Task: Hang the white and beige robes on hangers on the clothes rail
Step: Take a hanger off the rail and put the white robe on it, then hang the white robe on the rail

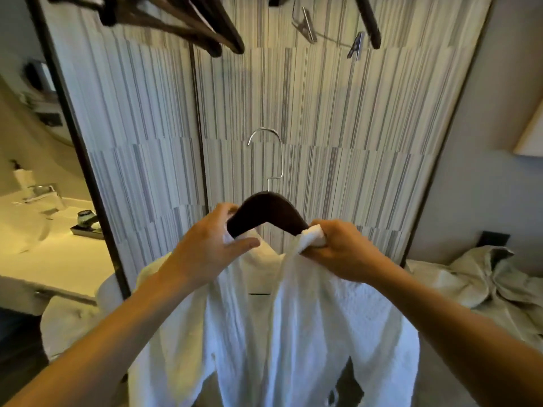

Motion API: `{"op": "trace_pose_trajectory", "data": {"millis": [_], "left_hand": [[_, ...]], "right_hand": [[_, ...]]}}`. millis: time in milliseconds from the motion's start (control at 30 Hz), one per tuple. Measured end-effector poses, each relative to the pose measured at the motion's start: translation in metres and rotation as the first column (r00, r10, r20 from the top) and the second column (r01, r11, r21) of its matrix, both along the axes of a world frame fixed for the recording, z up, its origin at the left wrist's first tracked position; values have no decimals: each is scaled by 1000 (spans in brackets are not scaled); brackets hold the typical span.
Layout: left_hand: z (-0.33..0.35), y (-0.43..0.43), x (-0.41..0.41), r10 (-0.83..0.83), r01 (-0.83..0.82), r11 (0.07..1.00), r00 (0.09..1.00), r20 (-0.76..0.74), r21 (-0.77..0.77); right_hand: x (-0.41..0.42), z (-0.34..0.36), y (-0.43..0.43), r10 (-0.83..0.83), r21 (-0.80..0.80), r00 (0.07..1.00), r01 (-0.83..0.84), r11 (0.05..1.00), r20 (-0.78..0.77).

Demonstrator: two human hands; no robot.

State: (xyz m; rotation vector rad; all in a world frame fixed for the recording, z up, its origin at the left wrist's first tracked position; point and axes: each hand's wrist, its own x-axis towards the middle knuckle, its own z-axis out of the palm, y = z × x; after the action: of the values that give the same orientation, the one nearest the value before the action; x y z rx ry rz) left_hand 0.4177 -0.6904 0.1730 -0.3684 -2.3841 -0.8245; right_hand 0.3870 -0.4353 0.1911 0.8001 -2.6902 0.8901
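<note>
A white robe (282,324) hangs in front of me on a dark wooden hanger (266,211) with a silver hook pointing up. My left hand (211,245) holds the hanger's left arm and the robe's left shoulder, fingers partly spread. My right hand (338,251) is shut on a bunched piece of the robe's collar at the hanger's right arm. The beige robe (482,283) lies crumpled on a surface at the right. The rail itself is out of view above.
Several dark empty hangers (188,24) and a metal clip hanger (332,33) hang at the top. A striped panel (323,113) stands behind. At the left, a dark frame (85,160) borders a view of a washbasin counter (44,230).
</note>
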Motion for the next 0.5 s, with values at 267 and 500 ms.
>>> {"op": "trace_pose_trajectory", "data": {"millis": [267,500], "left_hand": [[90,-17,-55,-10,19,998,988,-157,59],[149,-28,-104,-13,43,989,978,-209,143]], "right_hand": [[26,143,-2,277,-182,853,-217,959,443],[33,198,-71,110,-285,970,-45,958,217]]}}
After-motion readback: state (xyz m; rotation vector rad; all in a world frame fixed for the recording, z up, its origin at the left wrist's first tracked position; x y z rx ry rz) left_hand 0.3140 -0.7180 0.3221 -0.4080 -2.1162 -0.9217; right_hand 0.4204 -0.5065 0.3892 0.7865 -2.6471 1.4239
